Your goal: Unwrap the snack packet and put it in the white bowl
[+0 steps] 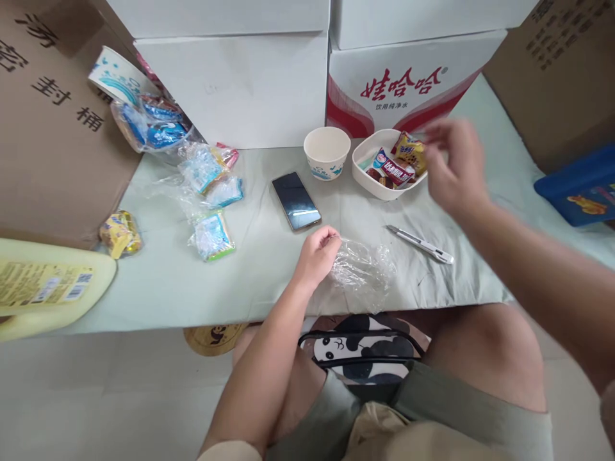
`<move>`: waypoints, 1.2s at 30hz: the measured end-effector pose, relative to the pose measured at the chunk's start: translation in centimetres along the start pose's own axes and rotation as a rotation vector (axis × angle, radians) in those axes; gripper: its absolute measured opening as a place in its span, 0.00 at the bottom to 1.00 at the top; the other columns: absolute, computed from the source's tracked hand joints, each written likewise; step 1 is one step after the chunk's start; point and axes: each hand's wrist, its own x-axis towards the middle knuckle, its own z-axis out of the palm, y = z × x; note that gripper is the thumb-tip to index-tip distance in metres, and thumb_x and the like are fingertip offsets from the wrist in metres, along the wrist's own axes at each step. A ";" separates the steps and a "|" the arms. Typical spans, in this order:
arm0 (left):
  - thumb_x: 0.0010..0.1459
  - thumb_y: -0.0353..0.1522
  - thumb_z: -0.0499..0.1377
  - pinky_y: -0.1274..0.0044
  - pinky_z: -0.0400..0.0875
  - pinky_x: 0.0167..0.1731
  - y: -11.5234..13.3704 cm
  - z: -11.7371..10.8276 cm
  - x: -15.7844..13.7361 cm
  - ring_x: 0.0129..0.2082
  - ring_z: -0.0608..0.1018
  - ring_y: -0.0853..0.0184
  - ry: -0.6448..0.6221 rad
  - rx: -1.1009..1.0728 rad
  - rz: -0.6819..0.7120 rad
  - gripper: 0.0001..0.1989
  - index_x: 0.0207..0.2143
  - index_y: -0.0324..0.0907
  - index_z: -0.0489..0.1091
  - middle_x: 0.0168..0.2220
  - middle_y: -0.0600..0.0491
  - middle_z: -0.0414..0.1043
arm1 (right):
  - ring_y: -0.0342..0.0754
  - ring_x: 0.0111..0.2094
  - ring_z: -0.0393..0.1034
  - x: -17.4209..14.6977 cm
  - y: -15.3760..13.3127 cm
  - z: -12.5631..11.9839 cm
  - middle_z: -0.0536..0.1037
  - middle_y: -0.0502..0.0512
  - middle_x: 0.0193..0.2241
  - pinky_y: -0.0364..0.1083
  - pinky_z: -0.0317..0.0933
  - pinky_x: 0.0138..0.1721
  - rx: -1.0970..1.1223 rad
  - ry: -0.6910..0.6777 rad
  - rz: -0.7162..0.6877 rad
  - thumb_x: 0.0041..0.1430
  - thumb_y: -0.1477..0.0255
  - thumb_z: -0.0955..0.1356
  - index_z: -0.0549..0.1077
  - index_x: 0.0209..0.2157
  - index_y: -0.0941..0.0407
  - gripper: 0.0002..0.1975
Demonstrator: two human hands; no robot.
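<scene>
My left hand (318, 256) is closed in a pinch on one edge of a crumpled clear plastic bag (360, 272), which lies near the table's front edge. My right hand (456, 163) is over the right rim of a white square bowl (377, 187), its fingers smeared by motion. Inside that bowl are a red snack packet (394, 171) and a yellow snack packet (409, 151). The yellow one is closest to my right fingertips; whether they touch it I cannot tell. A white utility knife (423, 244) rests on the cloth between my hands.
Left of the bowl stands a paper cup (327, 153), with a black phone (295, 201) nearby. Several wrapped snacks (214, 237) and a clear bag of blue packets (161, 128) are on the left. White cartons (240, 89) line the back. A blue container (581, 186) stands at right.
</scene>
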 end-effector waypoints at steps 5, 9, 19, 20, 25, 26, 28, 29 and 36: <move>0.54 0.32 0.56 0.78 0.54 0.24 -0.3 -0.3 0.3 0.21 0.62 0.72 0.035 0.026 -0.047 0.04 0.27 0.42 0.66 0.21 0.59 0.59 | 0.55 0.45 0.76 -12.4 -2.8 0.0 0.80 0.60 0.45 0.55 0.71 0.46 0.247 -0.401 -0.171 0.65 0.65 0.63 0.70 0.52 0.53 0.16; 0.55 0.32 0.59 0.78 0.65 0.32 -0.6 -0.6 0.3 0.31 0.71 0.70 0.234 0.073 0.056 0.09 0.40 0.45 0.69 0.33 0.56 0.70 | 0.61 0.62 0.65 -16.0 -3.5 2.3 0.71 0.62 0.61 0.63 0.62 0.59 0.084 -0.643 -0.203 0.64 0.66 0.63 0.68 0.60 0.55 0.23; 0.58 0.36 0.59 0.62 0.65 0.59 -1.8 -1.8 -0.3 0.60 0.70 0.55 0.286 0.523 0.369 0.18 0.51 0.44 0.68 0.58 0.44 0.68 | 0.63 0.68 0.57 -15.8 -3.6 2.4 0.63 0.62 0.67 0.65 0.55 0.65 -0.137 -0.590 -0.066 0.65 0.66 0.63 0.62 0.67 0.53 0.29; 0.58 0.38 0.60 0.59 0.60 0.63 -1.8 -1.8 -0.5 0.63 0.67 0.53 0.282 0.599 0.418 0.19 0.51 0.44 0.69 0.60 0.43 0.67 | 0.63 0.67 0.57 -15.9 -3.5 2.3 0.64 0.63 0.66 0.65 0.56 0.64 -0.146 -0.574 -0.042 0.64 0.66 0.63 0.62 0.67 0.54 0.30; 0.51 0.44 0.68 0.48 0.51 0.66 -1.5 -1.3 -1.3 0.71 0.52 0.42 0.071 0.930 0.470 0.29 0.55 0.49 0.71 0.70 0.46 0.54 | 0.64 0.65 0.61 -15.6 -2.8 1.9 0.68 0.64 0.64 0.65 0.59 0.62 -0.175 -0.488 0.046 0.64 0.66 0.63 0.63 0.66 0.55 0.29; 0.49 0.43 0.69 0.48 0.51 0.66 -1.5 -1.2 -1.3 0.71 0.51 0.41 0.010 0.964 0.471 0.30 0.55 0.49 0.71 0.71 0.46 0.53 | 0.64 0.65 0.61 -15.5 -2.7 1.9 0.68 0.64 0.64 0.65 0.59 0.62 -0.178 -0.476 0.061 0.64 0.66 0.63 0.63 0.66 0.54 0.29; 0.52 0.39 0.69 0.50 0.52 0.66 -1.4 -1.0 -1.1 0.71 0.52 0.44 -0.052 0.988 0.483 0.24 0.52 0.50 0.74 0.70 0.48 0.54 | 0.65 0.65 0.60 -15.5 -2.5 1.9 0.68 0.64 0.64 0.66 0.59 0.61 -0.181 -0.467 0.077 0.64 0.66 0.64 0.62 0.66 0.54 0.29; 0.54 0.36 0.67 0.52 0.52 0.67 -1.4 -1.0 -1.0 0.71 0.54 0.47 -0.039 0.973 0.492 0.19 0.49 0.49 0.75 0.68 0.49 0.58 | 0.66 0.65 0.60 -15.5 -2.4 1.9 0.68 0.64 0.64 0.66 0.59 0.61 -0.180 -0.467 0.079 0.64 0.66 0.64 0.63 0.65 0.54 0.29; 0.59 0.36 0.58 0.58 0.60 0.65 -1.0 -3.0 -0.3 0.62 0.70 0.56 0.250 0.547 0.542 0.08 0.30 0.45 0.74 0.49 0.50 0.77 | 0.65 0.64 0.61 -15.6 -2.2 2.0 0.69 0.61 0.63 0.66 0.60 0.60 -0.174 -0.453 0.063 0.64 0.66 0.64 0.63 0.65 0.50 0.28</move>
